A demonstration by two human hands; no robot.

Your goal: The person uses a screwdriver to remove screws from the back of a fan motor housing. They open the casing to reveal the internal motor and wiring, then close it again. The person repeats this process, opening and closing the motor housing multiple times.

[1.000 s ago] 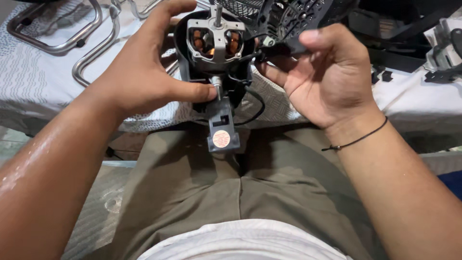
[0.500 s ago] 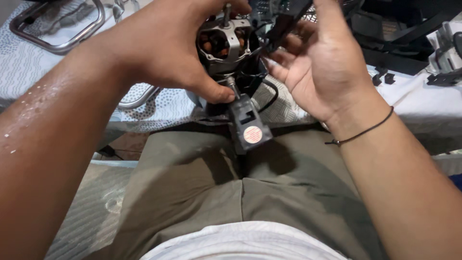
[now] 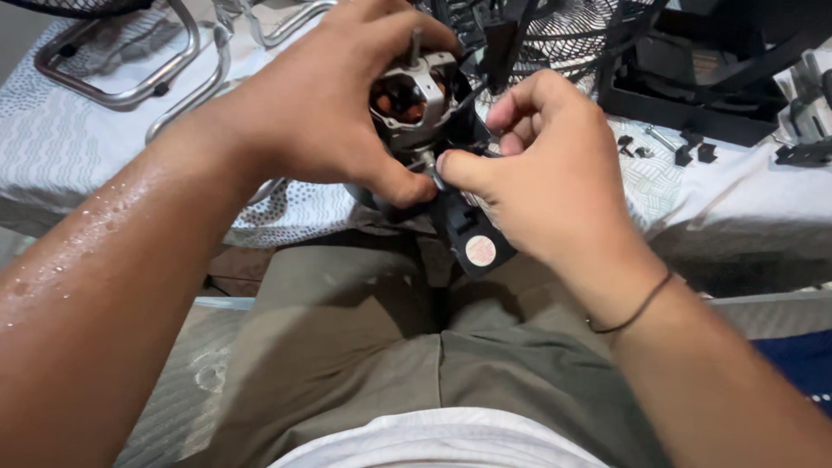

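My left hand (image 3: 334, 108) wraps around a small electric fan motor (image 3: 414, 94) with a grey metal frame, copper windings and a short shaft pointing up. My right hand (image 3: 542, 173) is curled against the motor's right side, its thumb and forefinger pinching at a small metal part where the motor meets its black plastic base (image 3: 472, 238). That base hangs below the hands and carries a round pale sticker. Black wires run behind my right fingers. Both hands hover over my lap, just in front of the table edge.
A cloth-covered table (image 3: 78, 156) holds bent chrome tube frames (image 3: 130, 82) at the left, a black wire fan guard (image 3: 598, 35) behind the hands, a black plastic housing (image 3: 693, 95) and several small screws and black bits (image 3: 667, 147) at the right.
The motor and both hands have shifted slightly up and left. My right hand has closed in over the motor's side and now pinches at its lower part; the left keeps its grip.
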